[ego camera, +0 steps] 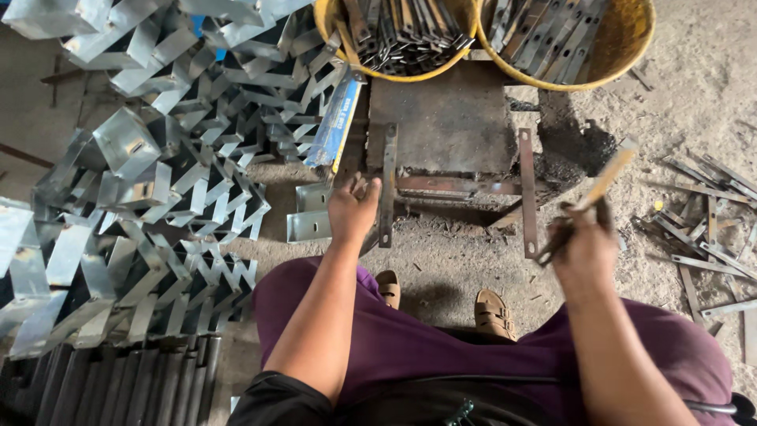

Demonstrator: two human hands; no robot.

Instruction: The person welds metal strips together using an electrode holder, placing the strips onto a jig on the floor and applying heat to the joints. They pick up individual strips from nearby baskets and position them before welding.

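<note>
Left hand (pixel 352 209) open, fingers touching the flat steel strip (pixel 387 185), its long axis running away from the person along the steel block's (pixel 449 118) left edge; right hand (pixel 583 248) grips a hammer (pixel 595 193), farther off.

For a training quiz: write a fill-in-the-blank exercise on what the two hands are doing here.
1. The right hand grips a tool with a ____ handle.
2. The left hand rests on a flat metal ____ on the rusty block.
3. Two ____ baskets hold metal strips.
4. The pile of bent shiny brackets lies on the person's ____ side.

Missing words: wooden; strip; yellow; left
</note>
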